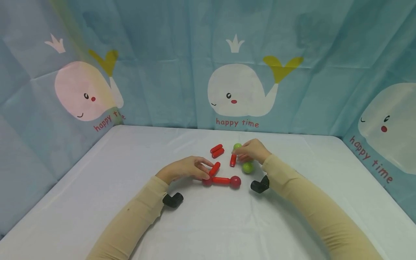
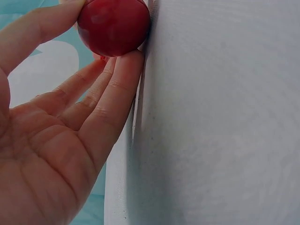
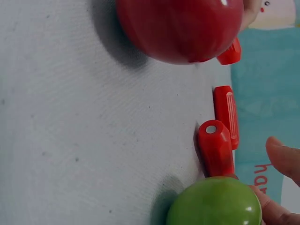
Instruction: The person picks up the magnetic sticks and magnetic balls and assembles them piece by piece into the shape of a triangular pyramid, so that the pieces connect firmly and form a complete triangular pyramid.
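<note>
My left hand (image 1: pixel 190 168) pinches a red ball (image 2: pixel 114 26) between thumb and fingertips. At that ball, a slanting red rod (image 1: pixel 215 169) and a level red rod (image 1: pixel 221 181) meet. A second red ball (image 1: pixel 235 182) sits at the level rod's right end. Above the table, my right hand (image 1: pixel 253 151) reaches over a single red rod (image 1: pixel 233 160), its thumb apart from the rod; whether a fingertip touches the rod is unclear. One green ball (image 1: pixel 237 146) lies just beyond these fingers, and a nearer green ball (image 3: pixel 214 204) partly hides them in the right wrist view.
Two red rods (image 1: pixel 217 150) lie side by side farther back on the white tabletop (image 1: pixel 208 224). A blue curtain (image 1: pixel 175 90) with whale prints hangs behind and along both sides. Black pieces (image 1: pixel 260 184) stick out at both wrists.
</note>
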The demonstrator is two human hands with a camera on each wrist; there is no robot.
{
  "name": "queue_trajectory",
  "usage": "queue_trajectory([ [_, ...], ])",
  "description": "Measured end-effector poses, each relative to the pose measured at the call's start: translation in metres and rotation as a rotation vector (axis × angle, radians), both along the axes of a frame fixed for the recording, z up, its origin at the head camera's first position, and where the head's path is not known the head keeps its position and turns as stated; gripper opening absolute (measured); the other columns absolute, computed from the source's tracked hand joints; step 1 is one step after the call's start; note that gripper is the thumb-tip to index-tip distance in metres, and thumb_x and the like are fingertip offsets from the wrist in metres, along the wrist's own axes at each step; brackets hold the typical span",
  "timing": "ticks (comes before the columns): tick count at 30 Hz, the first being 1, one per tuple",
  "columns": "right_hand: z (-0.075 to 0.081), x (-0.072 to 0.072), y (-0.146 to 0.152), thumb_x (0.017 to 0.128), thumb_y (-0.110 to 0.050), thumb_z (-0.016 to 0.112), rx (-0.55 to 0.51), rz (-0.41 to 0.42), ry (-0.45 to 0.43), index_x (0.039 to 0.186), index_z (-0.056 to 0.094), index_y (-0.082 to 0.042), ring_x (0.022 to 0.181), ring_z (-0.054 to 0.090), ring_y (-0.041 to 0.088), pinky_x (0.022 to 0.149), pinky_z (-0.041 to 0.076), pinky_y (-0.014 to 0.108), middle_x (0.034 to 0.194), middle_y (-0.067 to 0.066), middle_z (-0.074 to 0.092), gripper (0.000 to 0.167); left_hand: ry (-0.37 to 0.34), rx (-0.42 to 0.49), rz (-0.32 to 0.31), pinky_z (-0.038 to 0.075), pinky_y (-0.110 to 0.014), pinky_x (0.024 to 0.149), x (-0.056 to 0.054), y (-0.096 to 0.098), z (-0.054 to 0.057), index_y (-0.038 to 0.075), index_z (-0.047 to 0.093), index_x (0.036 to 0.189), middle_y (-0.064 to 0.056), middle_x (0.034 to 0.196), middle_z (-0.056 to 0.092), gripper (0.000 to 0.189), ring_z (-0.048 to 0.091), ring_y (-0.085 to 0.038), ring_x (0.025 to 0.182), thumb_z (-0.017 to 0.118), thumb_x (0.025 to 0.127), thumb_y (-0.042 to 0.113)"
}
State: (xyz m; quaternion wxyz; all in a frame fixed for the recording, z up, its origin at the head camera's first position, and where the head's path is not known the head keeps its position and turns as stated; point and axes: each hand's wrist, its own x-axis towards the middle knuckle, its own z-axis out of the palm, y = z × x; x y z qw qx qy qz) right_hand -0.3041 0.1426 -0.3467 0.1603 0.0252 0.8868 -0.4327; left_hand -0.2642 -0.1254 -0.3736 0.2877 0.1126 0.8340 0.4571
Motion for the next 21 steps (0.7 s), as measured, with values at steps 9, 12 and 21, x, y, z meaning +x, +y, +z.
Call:
queue_trajectory([
  [9, -0.011, -0.004, -0.005, 0.087, -0.032, 0.076, -0.004, -0.019, -0.030, 0.097, 0.071, -0.002, 0.067, 0.070, 0.016, 0.081, 0.051, 0.028, 0.075, 0.006, 0.073, 0.032, 0.007, -0.015, -0.007, 0.053, -0.040, 0.098, 0.000, 0.000, -0.001, 0.018, 0.059, 0.134, -0.004, 0.118, 0.070, 0.052, 0.067, -0.016, 0.103, 0.076, 0.086, 0.026],
  [12, -0.013, -0.004, -0.007, 0.087, -0.033, 0.076, 0.008, -0.032, -0.040, 0.097, 0.070, -0.001, 0.066, 0.070, 0.015, 0.082, 0.050, 0.029, 0.074, 0.006, 0.073, 0.033, 0.004, -0.016, 0.000, 0.053, -0.040, 0.098, 0.001, 0.001, -0.001, 0.017, 0.060, 0.134, -0.004, 0.118, 0.070, 0.052, 0.066, -0.016, 0.103, 0.076, 0.085, 0.026],
  [21, -0.014, -0.003, -0.015, 0.084, -0.033, 0.079, 0.028, -0.054, -0.032, 0.092, 0.063, -0.003, 0.062, 0.067, 0.016, 0.070, 0.049, 0.025, 0.067, 0.005, 0.067, 0.035, 0.004, -0.012, 0.000, 0.053, -0.040, 0.097, 0.000, 0.000, -0.001, 0.017, 0.060, 0.133, -0.003, 0.117, 0.070, 0.052, 0.066, -0.016, 0.102, 0.076, 0.085, 0.025],
])
